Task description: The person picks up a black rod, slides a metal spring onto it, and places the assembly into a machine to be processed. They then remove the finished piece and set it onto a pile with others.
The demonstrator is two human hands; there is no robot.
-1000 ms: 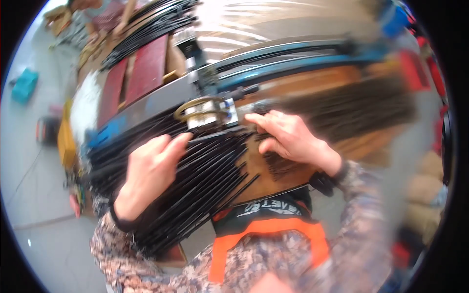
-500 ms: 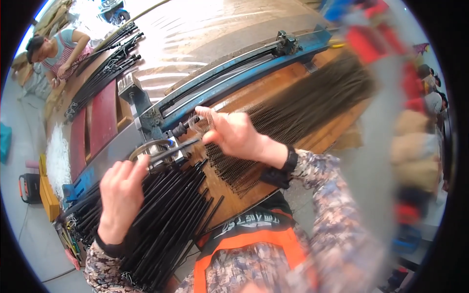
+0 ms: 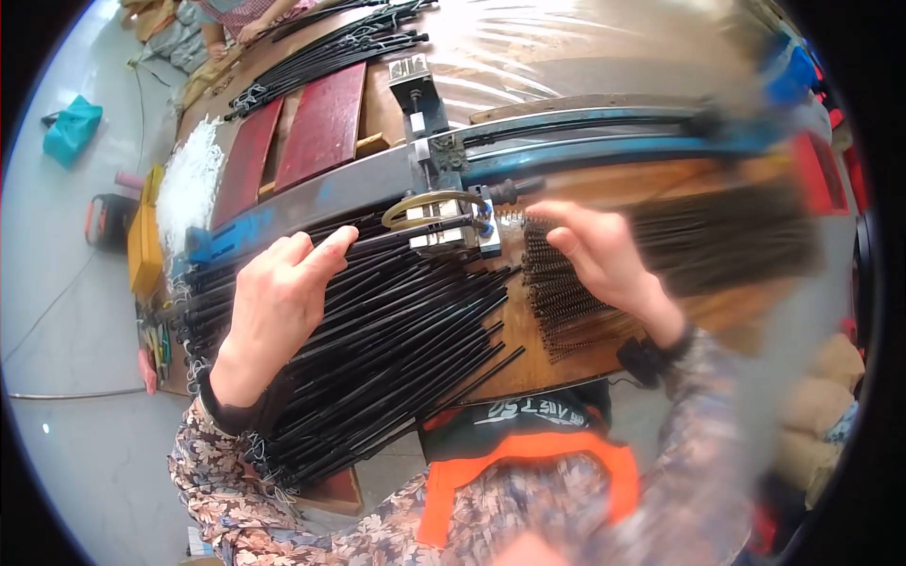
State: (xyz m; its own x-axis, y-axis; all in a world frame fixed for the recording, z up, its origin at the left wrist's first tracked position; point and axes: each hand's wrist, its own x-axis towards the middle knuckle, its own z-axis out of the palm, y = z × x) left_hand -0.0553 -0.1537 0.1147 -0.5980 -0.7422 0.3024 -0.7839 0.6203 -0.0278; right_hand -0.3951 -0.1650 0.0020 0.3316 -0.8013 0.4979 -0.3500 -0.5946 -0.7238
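A thin black rod (image 3: pixel 385 230) lies across the silver clamp block (image 3: pixel 432 242) of a bench machine. At its left part, my left hand (image 3: pixel 278 307) is closed, thumb and forefinger pinching it. My right hand (image 3: pixel 604 255) is to the right of the clamp, its fingers closed on a thin coil spring (image 3: pixel 511 216). Part of the spring shows between the fingertips and the clamp; the rest is hidden by the hand. A beige hose (image 3: pixel 401 209) loops over the clamp. Below my left hand spreads a pile of black rods (image 3: pixel 406 330).
Many coil springs (image 3: pixel 557 292) lie bundled on the wooden table at right. The machine's blue rail (image 3: pixel 585 160) runs behind them. Dark red boards (image 3: pixel 321 123), a white heap (image 3: pixel 189 184) and a yellow box (image 3: pixel 144 245) are at left. Another person's hand (image 3: pixel 217 50) shows at far left.
The black rod, held tilted in front of the clamp before, now lies across it. The spring, looped in my right hand earlier, is stretched straighter beside the clamp. The view has swung left.
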